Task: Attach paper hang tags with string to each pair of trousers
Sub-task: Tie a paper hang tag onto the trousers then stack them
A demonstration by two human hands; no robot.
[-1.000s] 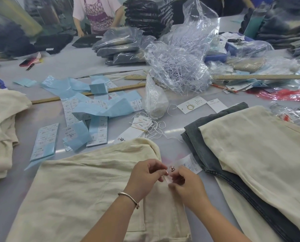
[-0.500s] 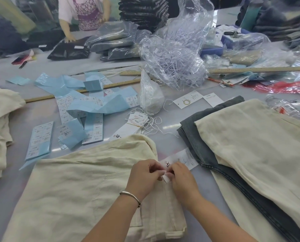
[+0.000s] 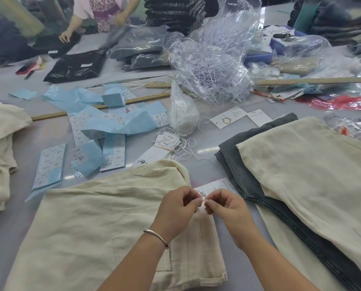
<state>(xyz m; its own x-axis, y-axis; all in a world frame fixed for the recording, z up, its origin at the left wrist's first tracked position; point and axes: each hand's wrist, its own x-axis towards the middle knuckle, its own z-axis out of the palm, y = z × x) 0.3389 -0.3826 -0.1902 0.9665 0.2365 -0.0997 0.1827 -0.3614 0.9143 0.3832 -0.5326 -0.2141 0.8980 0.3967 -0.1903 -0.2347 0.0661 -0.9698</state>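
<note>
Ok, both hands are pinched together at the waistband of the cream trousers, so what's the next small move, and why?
Probably draw the fingertips apart to pull the string snug. The left hand and right hand meet fingertip to fingertip over the cream trousers, pinching something too fine to make out, likely the string. The hang tag lies just beyond them at the waistband edge, so the tie looks underway, not finished.

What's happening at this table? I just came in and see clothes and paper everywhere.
A person is tagging trousers. Both hands meet over the waistband of the cream trousers: the left hand and right hand pinch something small between their fingertips, probably string, too fine to make out. A white hang tag lies just beyond them. Spare tags with strings wait further back, and folded trousers are stacked on the right.
</note>
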